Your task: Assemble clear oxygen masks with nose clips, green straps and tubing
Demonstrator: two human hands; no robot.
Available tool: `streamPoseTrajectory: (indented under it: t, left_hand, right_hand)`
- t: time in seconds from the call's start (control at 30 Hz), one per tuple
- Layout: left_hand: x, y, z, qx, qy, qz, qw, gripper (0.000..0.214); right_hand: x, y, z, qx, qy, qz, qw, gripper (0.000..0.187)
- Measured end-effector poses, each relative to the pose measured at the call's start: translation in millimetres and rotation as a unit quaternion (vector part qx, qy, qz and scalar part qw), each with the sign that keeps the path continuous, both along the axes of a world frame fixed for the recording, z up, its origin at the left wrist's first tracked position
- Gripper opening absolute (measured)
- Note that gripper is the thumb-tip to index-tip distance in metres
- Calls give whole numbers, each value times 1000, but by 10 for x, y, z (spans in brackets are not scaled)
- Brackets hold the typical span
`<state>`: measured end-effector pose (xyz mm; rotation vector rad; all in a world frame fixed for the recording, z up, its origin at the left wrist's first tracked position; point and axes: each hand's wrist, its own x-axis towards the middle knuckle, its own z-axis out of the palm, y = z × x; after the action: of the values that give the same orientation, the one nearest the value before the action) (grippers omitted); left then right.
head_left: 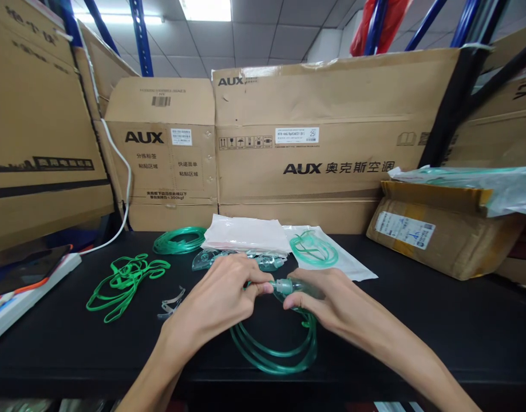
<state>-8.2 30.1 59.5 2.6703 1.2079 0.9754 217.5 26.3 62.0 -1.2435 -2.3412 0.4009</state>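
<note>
Over the middle of the black table, my left hand [228, 289] is closed, its thumb and fingers pinching the end of a green plastic tube. That tube's coil [269, 365] hangs in loops below both hands. My right hand [331, 294] wraps round a clear greenish oxygen mask [308, 288], partly hidden by the fingers. Its pale connector [283, 286] points left and meets my left fingertips; whether the tube is seated on it, I cannot tell. Small clear plastic pieces [172, 303] lie left of my left wrist. Just beyond my hands are more clear masks [206, 261].
Green elastic straps [129, 280] lie left, with another tube coil [180, 240] behind. White pouches [245, 233] and a packet [352, 266] bearing a tube coil [314, 252] sit farther back. AUX cartons [331, 114] wall the rear; an opened carton [434, 229] stands right, a phone [35, 269] left.
</note>
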Motion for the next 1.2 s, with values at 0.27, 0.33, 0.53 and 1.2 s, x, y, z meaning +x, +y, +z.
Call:
streamPoseTrajectory:
  t: [0.27, 0.33, 0.53, 1.2]
  left_hand:
    - [9, -11, 6, 15, 10, 10, 1000, 24]
    - [9, -9, 5, 19, 6, 9, 1000, 24]
    - [9, 12, -19, 23, 0, 12, 1000, 22]
    - [19, 113, -54, 93, -43, -52, 993, 26]
  right_hand:
    - [-38, 25, 19, -48, 38, -12, 998, 31]
    - [-39, 41, 17, -59, 51, -3, 997, 37]
    - [-24, 110, -25, -96, 82, 38, 991, 47]
    - [12, 98, 5, -188, 172, 23, 967, 54]
